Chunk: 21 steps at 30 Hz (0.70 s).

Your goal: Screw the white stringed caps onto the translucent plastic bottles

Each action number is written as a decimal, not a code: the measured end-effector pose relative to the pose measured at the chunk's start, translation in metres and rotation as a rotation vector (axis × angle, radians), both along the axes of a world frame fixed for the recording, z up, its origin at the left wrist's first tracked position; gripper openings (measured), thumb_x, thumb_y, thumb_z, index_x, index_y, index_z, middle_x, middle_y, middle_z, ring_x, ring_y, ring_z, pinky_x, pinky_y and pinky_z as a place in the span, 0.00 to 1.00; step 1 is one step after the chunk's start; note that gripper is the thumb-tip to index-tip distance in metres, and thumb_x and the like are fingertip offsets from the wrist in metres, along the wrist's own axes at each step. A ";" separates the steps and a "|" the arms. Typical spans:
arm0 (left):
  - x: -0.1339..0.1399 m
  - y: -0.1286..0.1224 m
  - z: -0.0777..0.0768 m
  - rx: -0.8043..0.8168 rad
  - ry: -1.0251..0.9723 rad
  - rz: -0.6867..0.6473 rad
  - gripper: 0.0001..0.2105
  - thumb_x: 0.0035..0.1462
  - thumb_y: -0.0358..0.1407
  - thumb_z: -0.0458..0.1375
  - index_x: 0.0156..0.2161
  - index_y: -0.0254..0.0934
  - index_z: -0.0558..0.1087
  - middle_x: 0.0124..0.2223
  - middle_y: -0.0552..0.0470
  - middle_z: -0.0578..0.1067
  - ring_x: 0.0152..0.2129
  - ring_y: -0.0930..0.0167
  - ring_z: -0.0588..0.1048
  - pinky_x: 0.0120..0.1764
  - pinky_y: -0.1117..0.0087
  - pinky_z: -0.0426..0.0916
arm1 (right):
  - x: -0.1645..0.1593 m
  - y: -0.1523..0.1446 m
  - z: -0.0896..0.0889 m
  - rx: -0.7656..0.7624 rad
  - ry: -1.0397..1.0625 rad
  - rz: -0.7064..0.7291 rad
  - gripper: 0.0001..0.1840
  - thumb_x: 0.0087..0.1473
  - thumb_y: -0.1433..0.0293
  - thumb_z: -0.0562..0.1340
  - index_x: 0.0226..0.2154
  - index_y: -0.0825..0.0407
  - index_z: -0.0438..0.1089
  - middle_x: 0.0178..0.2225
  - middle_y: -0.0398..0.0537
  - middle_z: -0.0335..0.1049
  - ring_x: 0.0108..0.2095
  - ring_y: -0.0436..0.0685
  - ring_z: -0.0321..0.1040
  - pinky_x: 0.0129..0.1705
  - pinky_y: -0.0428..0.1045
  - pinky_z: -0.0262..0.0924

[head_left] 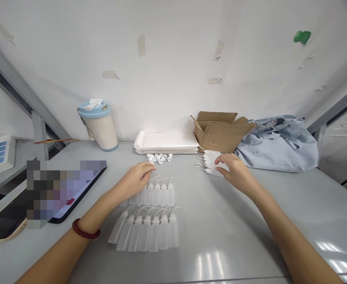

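Observation:
My left hand [137, 179] is just in front of a small heap of white caps [161, 159], fingers curled and drawn together; whatever is at the fingertips is too small to name. Under and beside it lies a row of translucent squeeze bottles [163, 195] with thin white tails at their necks. A second row of such bottles [146, 232] lies closer to me, side by side. My right hand [234, 171] is over a small stack of similar bottles [211, 156] at the right, thumb and fingers apart, partly covering them.
White padded envelopes [167, 141] are stacked against the wall beside an open cardboard box [223, 134]. Light blue cloth [280, 146] lies bunched at the right. On the left stand a lidded cup [99, 128], a phone [81, 193] with a blurred screen and another device [4, 221].

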<state>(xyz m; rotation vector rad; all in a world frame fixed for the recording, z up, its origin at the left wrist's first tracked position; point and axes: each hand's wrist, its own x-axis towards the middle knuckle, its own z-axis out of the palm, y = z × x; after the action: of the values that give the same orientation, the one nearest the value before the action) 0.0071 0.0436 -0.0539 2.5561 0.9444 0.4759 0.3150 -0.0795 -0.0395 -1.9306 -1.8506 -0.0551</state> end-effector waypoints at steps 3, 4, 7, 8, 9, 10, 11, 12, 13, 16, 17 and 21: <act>0.001 -0.002 0.001 -0.012 -0.005 0.005 0.17 0.57 0.30 0.44 0.44 0.35 0.74 0.50 0.47 0.74 0.47 0.66 0.72 0.49 0.65 0.67 | -0.016 -0.002 -0.001 0.087 0.050 0.085 0.04 0.53 0.75 0.56 0.30 0.51 0.64 0.32 0.52 0.69 0.37 0.61 0.63 0.37 0.54 0.58; 0.002 -0.002 0.002 -0.019 -0.002 0.011 0.17 0.57 0.29 0.44 0.43 0.34 0.74 0.50 0.47 0.74 0.47 0.66 0.72 0.49 0.65 0.66 | -0.025 -0.003 -0.001 0.107 0.087 0.131 0.04 0.54 0.75 0.55 0.31 0.51 0.64 0.33 0.52 0.69 0.36 0.60 0.63 0.37 0.54 0.59; 0.004 -0.004 0.002 -0.028 0.011 0.024 0.17 0.57 0.29 0.44 0.42 0.33 0.75 0.50 0.46 0.74 0.48 0.65 0.71 0.51 0.64 0.65 | -0.062 -0.011 -0.004 0.033 0.208 0.324 0.08 0.58 0.75 0.52 0.39 0.53 0.65 0.35 0.52 0.68 0.38 0.58 0.64 0.40 0.52 0.60; 0.005 -0.004 0.002 -0.026 0.013 0.025 0.17 0.57 0.29 0.44 0.42 0.33 0.75 0.50 0.46 0.74 0.48 0.65 0.71 0.52 0.64 0.64 | -0.074 -0.014 -0.005 -0.047 0.222 0.400 0.11 0.59 0.75 0.51 0.43 0.52 0.64 0.37 0.52 0.67 0.39 0.57 0.64 0.41 0.52 0.60; 0.005 -0.004 0.002 -0.023 0.010 0.024 0.17 0.57 0.29 0.44 0.42 0.33 0.75 0.50 0.46 0.74 0.48 0.65 0.71 0.52 0.64 0.64 | -0.086 -0.017 -0.006 -0.101 0.229 0.461 0.13 0.59 0.75 0.51 0.46 0.52 0.63 0.39 0.53 0.66 0.40 0.57 0.64 0.42 0.52 0.60; 0.005 -0.004 0.001 -0.019 0.004 0.023 0.17 0.57 0.29 0.43 0.42 0.33 0.75 0.50 0.46 0.74 0.48 0.65 0.71 0.51 0.63 0.65 | -0.095 -0.019 -0.007 -0.141 0.222 0.511 0.14 0.59 0.75 0.51 0.47 0.51 0.63 0.40 0.52 0.66 0.41 0.57 0.63 0.42 0.52 0.61; 0.005 -0.003 0.000 -0.016 -0.003 0.023 0.17 0.57 0.29 0.43 0.42 0.34 0.75 0.49 0.47 0.74 0.47 0.65 0.72 0.51 0.64 0.65 | -0.103 -0.021 -0.008 -0.165 0.216 0.545 0.15 0.59 0.74 0.51 0.48 0.51 0.63 0.39 0.52 0.65 0.40 0.57 0.63 0.42 0.52 0.61; 0.005 -0.002 -0.001 -0.013 -0.009 0.023 0.17 0.57 0.29 0.43 0.41 0.34 0.75 0.49 0.47 0.74 0.47 0.65 0.72 0.51 0.64 0.65 | -0.109 -0.023 -0.009 -0.184 0.213 0.559 0.15 0.59 0.74 0.52 0.48 0.51 0.63 0.39 0.52 0.65 0.40 0.57 0.63 0.42 0.52 0.61; 0.004 -0.001 -0.002 -0.011 -0.014 0.021 0.17 0.57 0.29 0.44 0.42 0.35 0.75 0.49 0.47 0.75 0.47 0.65 0.72 0.50 0.64 0.66 | -0.113 -0.023 -0.010 -0.198 0.208 0.565 0.15 0.59 0.73 0.52 0.48 0.51 0.63 0.38 0.52 0.65 0.39 0.57 0.63 0.42 0.53 0.61; 0.003 0.001 -0.003 -0.010 -0.021 0.003 0.17 0.56 0.28 0.44 0.42 0.34 0.74 0.48 0.47 0.75 0.45 0.66 0.73 0.49 0.65 0.66 | -0.117 -0.022 -0.013 -0.217 0.191 0.546 0.14 0.59 0.73 0.52 0.48 0.52 0.64 0.37 0.51 0.65 0.38 0.57 0.62 0.41 0.53 0.61; 0.003 0.002 -0.002 -0.009 -0.023 -0.002 0.17 0.55 0.27 0.44 0.42 0.34 0.74 0.47 0.47 0.76 0.44 0.66 0.73 0.49 0.65 0.66 | -0.117 -0.021 -0.014 -0.216 0.187 0.540 0.14 0.59 0.73 0.52 0.47 0.52 0.64 0.37 0.51 0.65 0.38 0.57 0.62 0.41 0.53 0.60; 0.005 0.002 -0.001 -0.006 -0.029 0.004 0.16 0.53 0.26 0.45 0.40 0.36 0.74 0.44 0.48 0.77 0.41 0.68 0.74 0.45 0.68 0.67 | -0.116 -0.017 -0.016 -0.218 0.189 0.508 0.14 0.61 0.72 0.50 0.47 0.51 0.65 0.36 0.51 0.66 0.37 0.57 0.63 0.40 0.53 0.59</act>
<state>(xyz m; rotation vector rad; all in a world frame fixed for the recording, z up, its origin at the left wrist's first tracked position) 0.0123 0.0460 -0.0549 2.5350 0.9399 0.5090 0.1988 -0.0963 -0.0555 -1.4728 -2.2226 0.4897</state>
